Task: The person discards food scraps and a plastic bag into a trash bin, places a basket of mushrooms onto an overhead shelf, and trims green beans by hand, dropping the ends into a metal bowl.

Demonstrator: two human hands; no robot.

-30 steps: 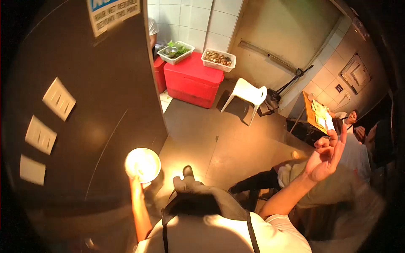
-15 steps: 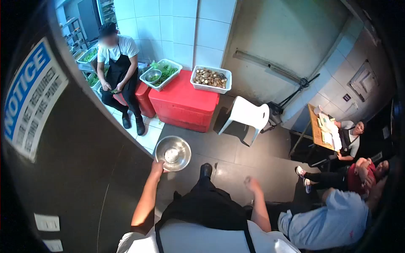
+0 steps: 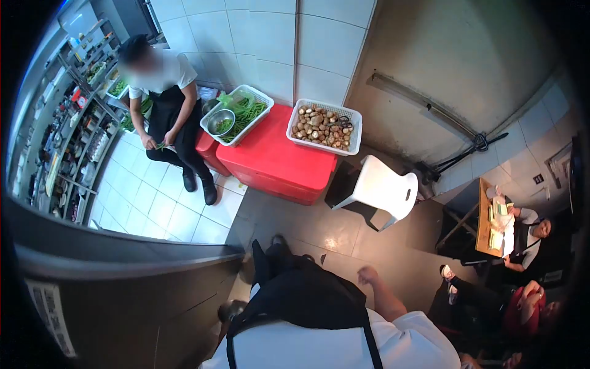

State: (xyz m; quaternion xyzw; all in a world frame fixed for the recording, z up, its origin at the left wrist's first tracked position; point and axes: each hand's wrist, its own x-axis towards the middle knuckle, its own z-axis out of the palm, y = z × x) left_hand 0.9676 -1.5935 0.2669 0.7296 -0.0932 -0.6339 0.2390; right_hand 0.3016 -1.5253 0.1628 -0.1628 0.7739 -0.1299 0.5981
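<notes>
Low at my left side, the metal bowl (image 3: 231, 310) shows only in part beside my apron, and it looks dark and shiny there. My left hand is mostly hidden behind it and my body; the bowl hangs off the floor at that arm. My right hand (image 3: 368, 275) hangs in front of me over the grey floor, its fingers curled in with nothing seen in them. Closest ahead of that hand is a white plastic chair (image 3: 382, 189).
A red cooler (image 3: 276, 163) bears a basket of mushrooms (image 3: 322, 127) and a basket of green vegetables (image 3: 249, 114). A seated person (image 3: 163, 92) handles greens. A dark wall edge (image 3: 135, 255) stands close on my left. People sit by a wooden table (image 3: 485, 215) at right.
I have moved forward past the notice wall, and the shelves at left have come into view. The bowl has gone from out front down to my left side.
</notes>
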